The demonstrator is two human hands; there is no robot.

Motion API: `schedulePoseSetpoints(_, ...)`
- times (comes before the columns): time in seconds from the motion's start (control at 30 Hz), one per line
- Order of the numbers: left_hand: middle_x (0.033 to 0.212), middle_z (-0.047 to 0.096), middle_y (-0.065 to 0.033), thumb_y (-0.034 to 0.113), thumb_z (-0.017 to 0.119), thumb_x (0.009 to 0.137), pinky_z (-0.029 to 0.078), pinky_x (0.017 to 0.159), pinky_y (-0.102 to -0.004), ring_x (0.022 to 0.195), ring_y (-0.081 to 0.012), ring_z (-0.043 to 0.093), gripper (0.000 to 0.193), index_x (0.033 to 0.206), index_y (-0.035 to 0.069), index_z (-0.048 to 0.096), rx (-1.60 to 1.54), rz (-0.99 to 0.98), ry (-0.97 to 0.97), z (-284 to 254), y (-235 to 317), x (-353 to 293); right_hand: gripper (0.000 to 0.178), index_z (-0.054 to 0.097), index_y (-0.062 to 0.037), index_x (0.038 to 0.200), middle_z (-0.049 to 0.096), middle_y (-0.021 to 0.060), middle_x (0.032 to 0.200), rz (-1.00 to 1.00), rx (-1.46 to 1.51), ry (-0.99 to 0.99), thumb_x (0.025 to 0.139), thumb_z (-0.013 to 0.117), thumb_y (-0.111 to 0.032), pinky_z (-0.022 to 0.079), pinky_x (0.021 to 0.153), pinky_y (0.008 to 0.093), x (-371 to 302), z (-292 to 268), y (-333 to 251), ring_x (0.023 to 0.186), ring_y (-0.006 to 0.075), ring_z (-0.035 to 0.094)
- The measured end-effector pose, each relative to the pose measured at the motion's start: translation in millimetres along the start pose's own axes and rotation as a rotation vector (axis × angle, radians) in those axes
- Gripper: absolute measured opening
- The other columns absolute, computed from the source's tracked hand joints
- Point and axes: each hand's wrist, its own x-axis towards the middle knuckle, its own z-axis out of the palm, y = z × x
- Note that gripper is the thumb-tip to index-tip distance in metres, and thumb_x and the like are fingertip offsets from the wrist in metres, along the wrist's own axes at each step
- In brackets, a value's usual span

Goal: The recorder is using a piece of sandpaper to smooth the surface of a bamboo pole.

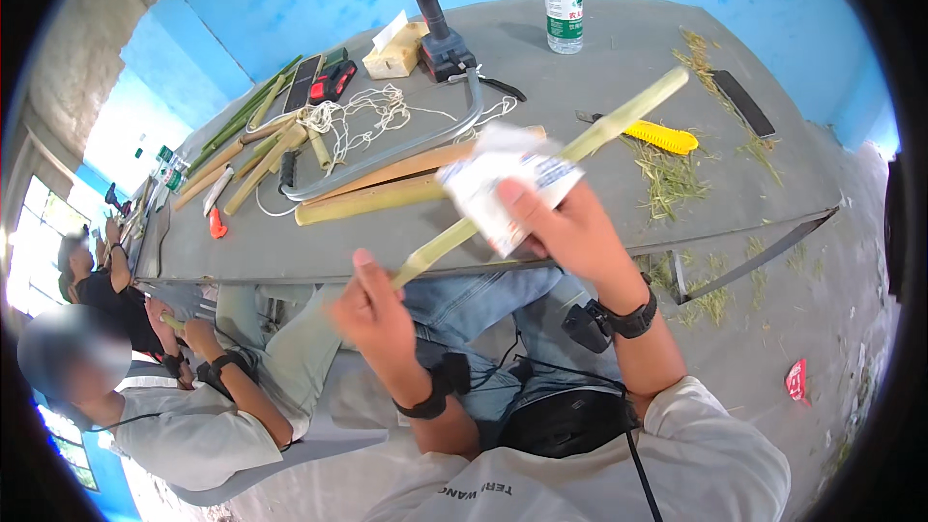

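A pale green bamboo strip point(628, 114) slants across in front of me, its far end raised over the table. My right hand point(570, 232) is closed round a folded white sheet with blue print point(503, 184), which wraps the middle of the strip. At the strip's near end is my left hand point(377, 319), slightly blurred, its thumb up and its fingers closed on the strip. Just beyond the strip lies a yellow utility knife point(662, 135). Under the sheet's left side, split bamboo pieces point(372, 198) rest on the grey table point(319, 256).
A hacksaw point(387, 162), tangled white string point(362, 114) and a red-and-black cordless drill point(435, 19) occupy the table. Behind stands a water bottle point(564, 0). Green shavings point(672, 179) and a dark flat bar point(742, 103) are at right. Another person point(193, 416) sits close on my left.
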Motion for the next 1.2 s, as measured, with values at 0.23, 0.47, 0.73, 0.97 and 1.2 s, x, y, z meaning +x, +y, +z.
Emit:
schedulePoseSetpoints(0.23, 0.064, 0.062, -0.0089, 0.026, 0.054, 0.101, 0.039, 0.054, -0.0345, 0.054, -0.0207, 0.052, 0.041, 0.07, -0.001, 0.059, 0.037, 0.231, -0.289, 20, 31, -18, 0.034, 0.064, 0.002, 0.111, 0.068, 0.0028, 0.09, 0.013, -0.033, 0.056, 0.098, 0.06, -0.029, 0.049, 0.064, 0.0244, -1, -4, 3, 0.077, 0.0071, 0.062)
schedulePoseSetpoints(0.47, 0.067, 0.061, -0.0076, 0.028, 0.056, 0.101, 0.039, 0.056, -0.0283, 0.059, -0.0131, 0.05, 0.033, 0.086, -0.001, 0.063, -0.073, 0.134, -0.207, 5, 15, -1, 0.034, 0.063, -0.0058, 0.097, 0.061, -0.0031, 0.071, -0.141, 0.373, 0.582, 0.099, 0.055, -0.039, 0.032, 0.041, 0.0204, 7, -4, 3, 0.051, 0.0016, 0.047)
schedulePoseSetpoints(0.73, 0.091, 0.061, -0.0123, 0.017, 0.062, 0.095, 0.045, 0.069, -0.0345, 0.074, -0.0271, 0.056, 0.017, 0.099, 0.0, 0.059, -0.036, 0.353, -0.328, 28, 31, -21, 0.033, 0.064, -0.002, 0.107, 0.064, -0.0006, 0.079, 0.062, 0.042, -0.018, 0.098, 0.059, -0.033, 0.033, 0.044, 0.0197, -2, -2, 1, 0.056, 0.0014, 0.048)
schedulePoseSetpoints(0.97, 0.088, 0.06, -0.0136, 0.018, 0.055, 0.1, 0.046, 0.076, -0.0318, 0.08, -0.0239, 0.057, 0.019, 0.1, 0.0, 0.058, 0.068, 0.501, -0.268, 35, 19, -13, 0.031, 0.065, -0.0027, 0.108, 0.062, -0.0014, 0.075, 0.054, 0.015, 0.073, 0.097, 0.06, -0.031, 0.032, 0.043, 0.0204, -4, -1, 1, 0.055, 0.002, 0.047)
schedulePoseSetpoints(1.2, 0.077, 0.045, -0.0021, 0.021, 0.044, 0.104, 0.035, 0.063, -0.0261, 0.073, -0.0111, 0.044, 0.026, 0.089, 0.002, 0.053, -0.184, 0.259, -0.145, 8, 12, 6, 0.037, 0.063, -0.0037, 0.098, 0.057, -0.002, 0.067, 0.002, 0.319, 0.284, 0.099, 0.054, -0.04, 0.027, 0.039, 0.0203, 6, -8, 0, 0.047, 0.0019, 0.041)
